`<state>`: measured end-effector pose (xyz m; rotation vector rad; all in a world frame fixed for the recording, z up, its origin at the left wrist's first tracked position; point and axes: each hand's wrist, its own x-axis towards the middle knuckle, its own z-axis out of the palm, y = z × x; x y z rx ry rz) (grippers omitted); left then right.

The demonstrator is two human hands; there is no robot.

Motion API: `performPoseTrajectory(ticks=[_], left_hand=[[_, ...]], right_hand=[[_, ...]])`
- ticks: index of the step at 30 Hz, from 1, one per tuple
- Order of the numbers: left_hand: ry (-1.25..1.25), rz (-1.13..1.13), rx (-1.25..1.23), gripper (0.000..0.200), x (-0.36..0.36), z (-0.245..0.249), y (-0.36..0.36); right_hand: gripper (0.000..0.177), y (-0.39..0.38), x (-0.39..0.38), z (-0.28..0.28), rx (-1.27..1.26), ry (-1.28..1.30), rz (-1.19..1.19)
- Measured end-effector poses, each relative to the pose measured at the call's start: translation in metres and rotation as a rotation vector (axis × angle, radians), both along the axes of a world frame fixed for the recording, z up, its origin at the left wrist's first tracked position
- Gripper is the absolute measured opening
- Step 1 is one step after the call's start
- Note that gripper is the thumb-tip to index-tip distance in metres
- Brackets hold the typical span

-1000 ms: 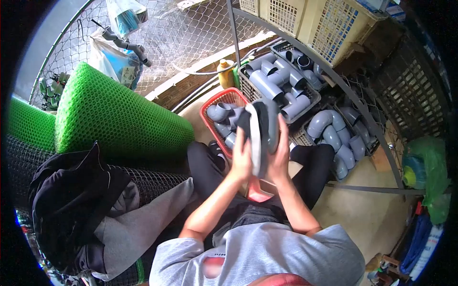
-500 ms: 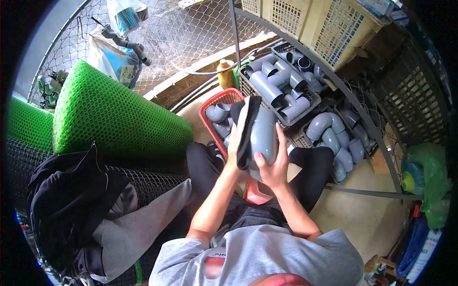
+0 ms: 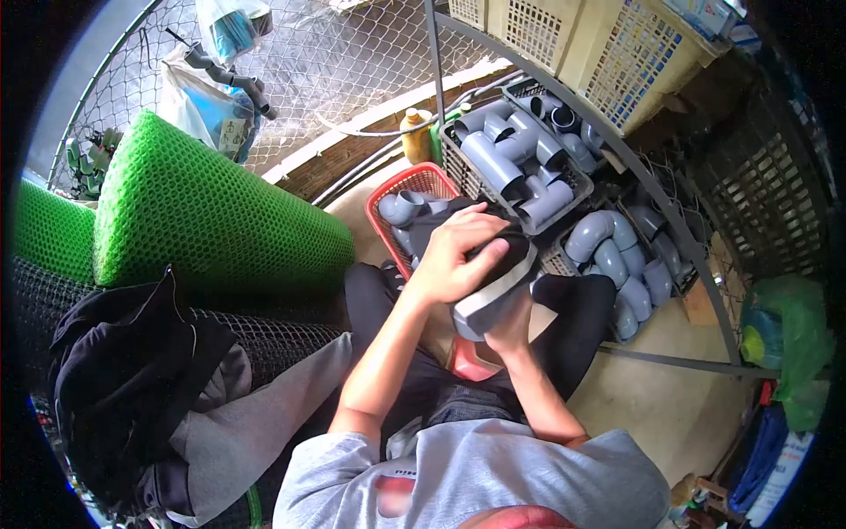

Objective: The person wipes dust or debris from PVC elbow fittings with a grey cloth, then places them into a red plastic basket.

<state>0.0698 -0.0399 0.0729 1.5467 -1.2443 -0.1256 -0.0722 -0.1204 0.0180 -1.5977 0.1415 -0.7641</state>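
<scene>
A grey plastic pipe fitting (image 3: 474,323) is held over my lap, mostly hidden beneath a black cloth with a pale band (image 3: 509,257). Across the top of the cloth lies my left hand (image 3: 460,257), its fingers bent over it and pressing it onto the fitting. My right hand (image 3: 511,324) grips the fitting from below on the right side; its fingers are largely hidden. Just beyond my hands stands a red basket (image 3: 377,198) with grey pipe elbows (image 3: 401,208) in it.
Dark crates of grey pipe fittings (image 3: 493,163) and elbows (image 3: 610,256) stand ahead right, beside a metal rack frame (image 3: 652,181). Green mesh rolls (image 3: 211,207) and a dark jacket (image 3: 123,361) are at left. A pink object (image 3: 471,360) lies between my legs.
My left hand has moved from the fitting's left side to over its top, bringing the cloth across it. The fitting has tipped, and my right hand now sits lower, beneath it.
</scene>
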Motion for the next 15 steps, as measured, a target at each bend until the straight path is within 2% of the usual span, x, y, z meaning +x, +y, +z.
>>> performPoseTrajectory(ticks=[2, 4, 5, 6, 8, 9, 10, 12, 13, 14, 15], left_hand=[[0.052, -0.014, -0.103, 0.025, 0.004, -0.014, 0.0], [-0.083, 0.135, -0.108, 0.02, -0.023, -0.011, -0.006], [-0.296, 0.156, -0.055, 0.016, -0.039, -0.002, -0.005], [-0.416, 0.155, -0.05, 0.014, -0.052, 0.001, -0.008], [-0.456, 0.129, -0.072, 0.015, -0.061, 0.005, -0.008], [-0.461, 0.062, -0.07, 0.014, -0.053, 0.011, -0.007], [-0.425, -0.043, -0.056, 0.016, -0.04, 0.013, -0.005], [-0.171, -0.02, -0.138, 0.027, -0.022, 0.007, -0.008], [-0.022, 0.069, -0.189, 0.028, -0.02, 0.01, -0.01], [0.045, 0.074, -0.204, 0.035, -0.017, 0.011, -0.01], [0.075, 0.111, -0.204, 0.039, -0.023, 0.011, -0.011]], right_hand=[[0.073, -0.008, 0.005, -0.028, 0.007, -0.041, -0.023], [0.069, -0.012, -0.001, -0.036, 0.075, -0.093, 0.014], [0.058, -0.014, -0.007, -0.048, 0.212, 0.087, 0.009], [0.048, -0.021, -0.017, -0.1, 0.163, 0.156, 0.016], [0.049, -0.021, -0.018, -0.073, -0.535, 0.186, -0.054], [0.052, -0.018, -0.017, -0.08, -0.5, 0.229, -0.116], [0.053, -0.016, -0.026, -0.099, -0.584, 0.266, -0.164], [0.057, -0.013, -0.021, -0.06, 0.049, 0.05, 0.014], [0.069, -0.008, -0.017, -0.02, 0.644, -0.124, 0.158], [0.081, -0.009, -0.014, -0.013, 0.172, -0.09, -0.057], [0.083, -0.012, -0.012, -0.003, 0.078, -0.112, -0.137]])
